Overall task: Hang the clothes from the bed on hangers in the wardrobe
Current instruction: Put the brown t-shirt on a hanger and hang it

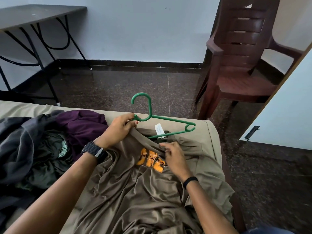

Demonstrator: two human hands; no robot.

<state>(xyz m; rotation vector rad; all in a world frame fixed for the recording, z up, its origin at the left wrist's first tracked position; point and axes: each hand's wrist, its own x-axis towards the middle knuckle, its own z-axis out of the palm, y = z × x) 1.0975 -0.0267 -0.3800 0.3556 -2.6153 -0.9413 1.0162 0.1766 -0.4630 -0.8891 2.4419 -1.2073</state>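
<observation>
An olive-brown T-shirt (pixel 135 191) with an orange print lies spread over the bed (pixel 20 108). A green plastic hanger (pixel 168 120) sits at the shirt's neck, its left end inside the collar and its hook pointing up. My left hand (pixel 116 130) grips the hanger near the base of the hook, together with the collar edge. My right hand (pixel 173 157) pinches the shirt's front fabric just below the neckline. A white label (pixel 159 130) shows inside the collar.
A pile of clothes lies on the bed at the left: a purple garment (pixel 82 124) and dark grey and green ones (pixel 33 149). A brown plastic chair (pixel 239 61) stands at the right, a dark folding table (pixel 33 16) at the far left, a white door (pixel 287 112) at the right.
</observation>
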